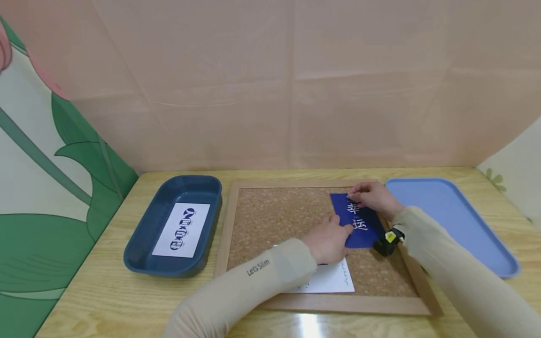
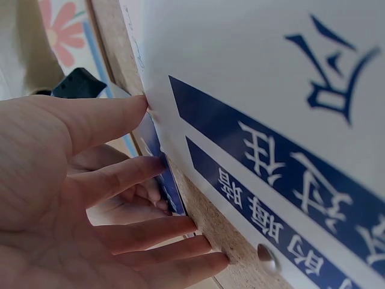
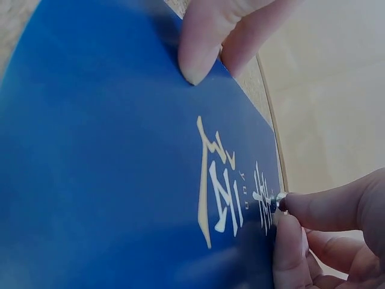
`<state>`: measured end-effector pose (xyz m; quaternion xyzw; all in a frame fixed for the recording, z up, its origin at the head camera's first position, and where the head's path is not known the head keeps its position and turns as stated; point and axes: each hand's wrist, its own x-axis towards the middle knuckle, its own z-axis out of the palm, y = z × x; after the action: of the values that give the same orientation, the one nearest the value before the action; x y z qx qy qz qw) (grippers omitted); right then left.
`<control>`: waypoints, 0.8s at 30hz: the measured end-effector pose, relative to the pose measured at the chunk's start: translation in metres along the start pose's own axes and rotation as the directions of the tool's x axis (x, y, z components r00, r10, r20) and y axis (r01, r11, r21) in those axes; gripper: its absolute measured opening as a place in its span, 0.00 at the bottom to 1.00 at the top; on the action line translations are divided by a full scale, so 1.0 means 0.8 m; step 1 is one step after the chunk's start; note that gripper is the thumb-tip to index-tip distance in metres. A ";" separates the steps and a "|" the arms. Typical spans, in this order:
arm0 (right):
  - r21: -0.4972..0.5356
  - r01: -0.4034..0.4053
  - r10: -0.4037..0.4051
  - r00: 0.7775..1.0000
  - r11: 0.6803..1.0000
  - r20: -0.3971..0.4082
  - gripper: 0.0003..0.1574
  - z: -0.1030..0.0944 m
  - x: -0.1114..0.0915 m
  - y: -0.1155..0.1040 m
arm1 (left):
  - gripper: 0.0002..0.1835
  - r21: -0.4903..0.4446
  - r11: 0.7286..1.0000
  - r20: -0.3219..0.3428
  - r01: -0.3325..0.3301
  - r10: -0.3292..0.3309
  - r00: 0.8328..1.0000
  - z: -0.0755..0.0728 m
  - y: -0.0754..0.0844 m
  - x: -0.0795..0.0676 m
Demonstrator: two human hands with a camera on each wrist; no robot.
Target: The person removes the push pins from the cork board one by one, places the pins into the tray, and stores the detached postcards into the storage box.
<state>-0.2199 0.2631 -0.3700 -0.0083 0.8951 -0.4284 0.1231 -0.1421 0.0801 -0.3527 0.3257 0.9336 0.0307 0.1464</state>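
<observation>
A dark blue card (image 1: 354, 237) with white characters lies on the cork board (image 1: 274, 211), toward its right side. My right hand (image 1: 376, 199) is at the card's top edge. There its thumb and forefinger pinch a small silver thumbtack (image 3: 281, 201) against the card. My left hand (image 1: 327, 239) rests at the card's left edge, fingers spread and nearly straight, fingertips on card and board. Below that hand, a white card (image 1: 334, 278) with blue bands is partly hidden by the arm. Another silver thumbtack (image 2: 267, 259) shows by this white card's edge in the left wrist view.
To the left stands a dark blue bin (image 1: 213, 220) holding a white printed card (image 1: 181, 230). A light blue tray (image 1: 448, 211) lies to the right, beside the board's wooden frame (image 1: 355, 304). A draped sheet (image 1: 291, 94) hangs behind the table.
</observation>
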 end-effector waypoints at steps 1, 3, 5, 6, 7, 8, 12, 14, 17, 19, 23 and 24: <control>-0.013 0.001 -0.001 1.000 1.000 0.006 0.19 0.000 -0.001 -0.001 | 0.28 0.002 1.000 -0.002 -0.003 0.003 1.000 0.000 0.000 0.000; -0.051 0.009 -0.007 1.000 0.999 0.025 0.18 0.000 -0.003 -0.003 | 0.28 0.004 1.000 -0.006 -0.007 0.007 1.000 0.000 -0.001 -0.001; -0.079 0.017 -0.013 0.999 0.997 0.050 0.19 0.000 -0.005 -0.006 | 0.28 0.004 1.000 -0.012 -0.009 0.009 1.000 0.000 -0.001 -0.001; -0.091 0.015 -0.009 0.998 0.996 0.063 0.19 0.001 -0.007 -0.007 | 0.28 0.002 1.000 -0.012 -0.009 0.009 1.000 -0.001 -0.002 -0.001; -0.091 0.018 -0.012 0.997 0.996 0.074 0.19 0.001 -0.008 -0.008 | 0.29 0.002 1.000 -0.013 -0.009 0.009 1.000 -0.001 -0.002 -0.001; -0.086 0.018 -0.011 0.997 0.996 0.080 0.20 0.001 -0.008 -0.008 | 0.29 0.004 1.000 -0.014 -0.009 0.009 1.000 0.000 -0.003 -0.001; -0.028 0.001 0.002 0.996 1.000 0.091 0.21 -0.001 -0.009 -0.002 | 0.30 0.010 1.000 -0.011 -0.006 0.006 1.000 0.001 -0.001 -0.002; 0.003 0.008 -0.008 0.995 1.000 0.097 0.21 -0.004 -0.009 0.000 | 0.30 0.013 1.000 -0.012 -0.004 0.004 1.000 0.003 0.000 -0.002; 0.049 0.016 -0.021 0.995 0.999 0.102 0.21 -0.007 -0.010 0.003 | 0.30 0.022 1.000 -0.020 0.000 0.000 1.000 0.004 0.002 -0.003; 0.087 0.020 -0.029 0.995 0.996 0.094 0.20 -0.008 -0.011 0.004 | 0.30 0.022 1.000 -0.022 0.006 -0.005 1.000 0.005 0.002 -0.003; 0.157 0.021 -0.030 0.998 0.987 0.052 0.20 -0.010 -0.013 0.011 | 0.30 0.018 1.000 -0.019 0.007 -0.006 1.000 0.004 0.003 -0.002; 0.168 0.024 -0.031 0.999 0.985 0.039 0.21 -0.011 -0.013 0.012 | 0.30 0.012 1.000 -0.017 0.007 -0.007 1.000 0.004 0.003 -0.002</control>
<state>-0.2109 0.2772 -0.3702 -0.0191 0.8529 -0.5036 0.1363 -0.1384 0.0810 -0.3548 0.3229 0.9361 0.0275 0.1366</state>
